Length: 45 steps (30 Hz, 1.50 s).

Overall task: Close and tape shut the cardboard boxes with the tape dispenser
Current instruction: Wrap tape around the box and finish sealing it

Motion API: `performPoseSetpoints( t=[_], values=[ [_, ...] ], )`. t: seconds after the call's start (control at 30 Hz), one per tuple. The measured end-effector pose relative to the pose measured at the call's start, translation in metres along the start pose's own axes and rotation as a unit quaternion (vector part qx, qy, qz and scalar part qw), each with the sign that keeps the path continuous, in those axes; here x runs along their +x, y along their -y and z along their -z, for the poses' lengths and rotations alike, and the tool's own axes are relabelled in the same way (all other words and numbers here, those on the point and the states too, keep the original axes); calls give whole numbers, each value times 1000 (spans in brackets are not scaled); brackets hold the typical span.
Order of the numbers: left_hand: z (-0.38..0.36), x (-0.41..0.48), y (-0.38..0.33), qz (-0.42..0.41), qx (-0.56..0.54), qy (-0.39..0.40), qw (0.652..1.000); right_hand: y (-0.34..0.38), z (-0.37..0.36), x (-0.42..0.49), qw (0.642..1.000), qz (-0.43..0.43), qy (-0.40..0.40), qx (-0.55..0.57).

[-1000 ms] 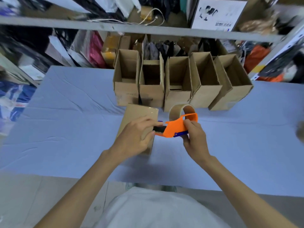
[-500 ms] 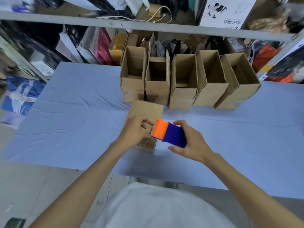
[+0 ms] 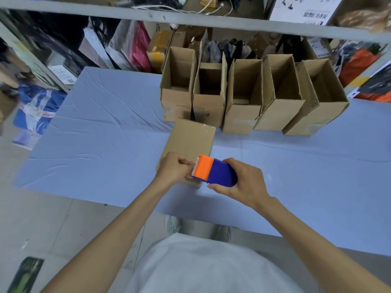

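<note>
I'm gripping the orange-and-blue tape dispenser in my right hand, fingers curled round its blue body. My left hand is pinching at its toothed orange edge; I can't tell if tape is between the fingertips. Both are hovering over the near end of the closed cardboard box, which is lying on the blue-covered table, just before five open boxes.

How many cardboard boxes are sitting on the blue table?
6. Five open boxes stand in a row at the back; one closed box lies in front, under the left hand. Shelf clutter behind may hide more.
</note>
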State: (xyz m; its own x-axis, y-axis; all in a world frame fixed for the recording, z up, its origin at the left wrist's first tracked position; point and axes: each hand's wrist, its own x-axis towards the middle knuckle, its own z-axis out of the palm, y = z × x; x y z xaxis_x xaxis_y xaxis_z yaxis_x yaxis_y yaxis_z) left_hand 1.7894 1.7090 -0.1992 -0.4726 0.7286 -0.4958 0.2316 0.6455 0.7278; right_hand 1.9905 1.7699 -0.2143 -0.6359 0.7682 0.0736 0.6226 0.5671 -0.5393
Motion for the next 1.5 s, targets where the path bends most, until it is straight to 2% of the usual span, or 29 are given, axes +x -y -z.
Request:
performPoseSetpoints(
  t=[0.33, 0.43, 0.5, 0.6, 0.93, 1.5],
  values=[
    [-9, -13, 18, -30, 74, -26, 996, -7, -2, -15, 997, -1, 72, -26],
    [9, -7, 27, -34, 82, -70, 994, -32, 16, -33, 996, -15, 75, -50],
    [20, -5, 30, -43, 76, -54, 995, -52, 32, -46, 995, -45, 72, -56],
    [9, -12, 28, -54, 97, -22, 994, -65, 40, -56, 991, -45, 86, -93],
    [-9, -18, 44, -51, 28, -69, 996, -66, 34, -68, 988, -82, 99, -83],
    [-18, -11, 53, -36, 26, -84, 996, -68, 26, -72, 986, -90, 99, -94]
  ],
)
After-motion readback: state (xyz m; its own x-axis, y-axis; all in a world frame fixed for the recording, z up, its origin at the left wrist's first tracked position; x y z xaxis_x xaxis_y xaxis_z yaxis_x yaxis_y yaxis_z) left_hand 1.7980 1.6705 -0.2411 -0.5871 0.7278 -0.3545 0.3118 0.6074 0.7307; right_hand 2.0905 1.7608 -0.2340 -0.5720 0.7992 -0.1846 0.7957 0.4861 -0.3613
